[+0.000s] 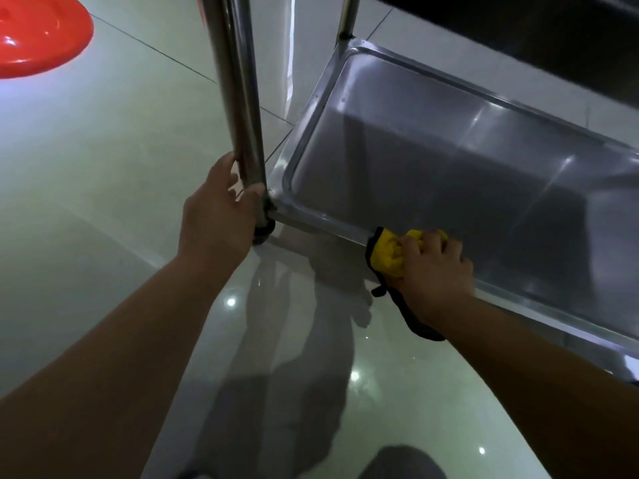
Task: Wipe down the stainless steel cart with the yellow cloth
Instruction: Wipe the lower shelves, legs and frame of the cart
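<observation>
Right hand (436, 271) grips bunched yellow cloth (390, 254) against cart shelf (449, 160) near rim; left hand (218, 216) clasps near-left post (238, 98).

Two bare forearms, no sleeves, watch or rings visible, extend beside the steel cart (449, 160): left hand (218, 216), right hand (437, 271), both ungloved.

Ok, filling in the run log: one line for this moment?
left hand grips cart leg | right hand presses yellow cloth on bottom shelf rim | wiping underway
</observation>
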